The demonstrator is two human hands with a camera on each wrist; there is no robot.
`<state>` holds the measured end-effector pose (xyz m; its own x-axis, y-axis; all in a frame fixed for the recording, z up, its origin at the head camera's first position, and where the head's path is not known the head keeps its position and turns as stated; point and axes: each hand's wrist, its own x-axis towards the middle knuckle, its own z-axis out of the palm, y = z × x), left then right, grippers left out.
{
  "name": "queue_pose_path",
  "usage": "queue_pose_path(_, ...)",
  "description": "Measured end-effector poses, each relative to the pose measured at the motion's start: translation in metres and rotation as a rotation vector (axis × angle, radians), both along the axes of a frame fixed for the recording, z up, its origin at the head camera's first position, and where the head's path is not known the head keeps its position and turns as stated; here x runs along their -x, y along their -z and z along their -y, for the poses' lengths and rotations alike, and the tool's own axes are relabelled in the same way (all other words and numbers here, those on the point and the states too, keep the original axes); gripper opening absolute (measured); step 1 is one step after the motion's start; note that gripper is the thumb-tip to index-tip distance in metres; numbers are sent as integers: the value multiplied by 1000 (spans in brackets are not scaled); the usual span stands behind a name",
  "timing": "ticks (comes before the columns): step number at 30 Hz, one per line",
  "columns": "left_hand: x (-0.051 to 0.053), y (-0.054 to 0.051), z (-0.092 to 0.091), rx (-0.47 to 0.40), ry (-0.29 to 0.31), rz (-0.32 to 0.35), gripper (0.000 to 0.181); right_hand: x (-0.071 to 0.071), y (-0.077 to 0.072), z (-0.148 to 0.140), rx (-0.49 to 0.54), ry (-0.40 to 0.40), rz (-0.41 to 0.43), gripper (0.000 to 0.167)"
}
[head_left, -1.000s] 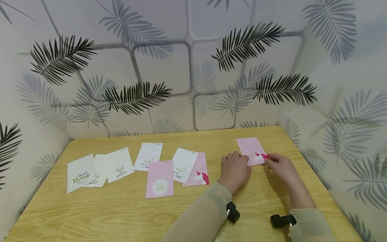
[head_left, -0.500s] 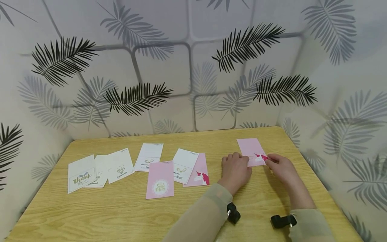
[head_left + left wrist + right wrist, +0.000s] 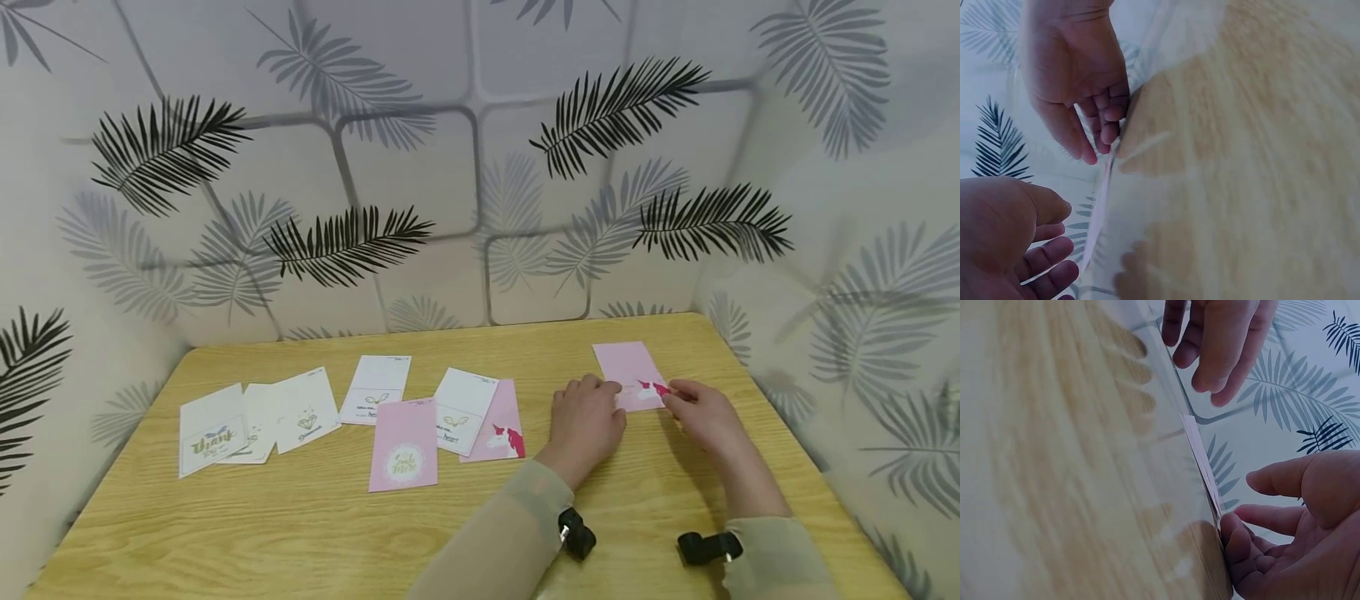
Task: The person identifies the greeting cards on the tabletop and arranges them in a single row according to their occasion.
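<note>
A pink card (image 3: pixel 628 367) with a white unicorn and red mane lies toward the table's back right. Just left of its lower edge is my left hand (image 3: pixel 587 423), thumb side close to the card, fingers relaxed. My right hand (image 3: pixel 705 417) has its fingertips at the card's lower right corner. In the right wrist view the right hand (image 3: pixel 1297 537) touches one end of the thin card (image 3: pixel 1202 462), thumb apart from the fingers. The left wrist view has the card (image 3: pixel 1096 219) edge-on, with loosely bent fingers of the left hand (image 3: pixel 1007 240) near it.
Left on the table (image 3: pixel 262 517) lie white cards: a "Thank You" card (image 3: pixel 213 425), a diamond card (image 3: pixel 307 412) and winged cards (image 3: pixel 459 408). A pink "Smile More" card (image 3: pixel 403 442) and another unicorn card (image 3: pixel 501 429) lie beside these. A leaf-patterned backdrop (image 3: pixel 420 175) encloses the table.
The head view has shifted slightly, so the scene sits a little to the right. Both hands and the pink unicorn card hold nearly the same place relative to each other.
</note>
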<state>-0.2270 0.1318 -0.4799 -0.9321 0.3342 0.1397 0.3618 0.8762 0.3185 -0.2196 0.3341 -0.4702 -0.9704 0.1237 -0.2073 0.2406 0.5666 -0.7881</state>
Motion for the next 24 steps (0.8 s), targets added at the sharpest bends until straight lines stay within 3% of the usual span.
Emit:
queue_pose_path(11,-11,-23,41,-70,-19,-56,39,-7,-18,10,-73,-39,-41,63)
queue_pose_path(18,-16,-26,69,-114,-44,-72,40,-7,-17,23,-66,-56,-150,58)
queue_pose_path(24,-22,-28,96,-135,-67,-90,41,-11,-22,42,2,-101,-182,57)
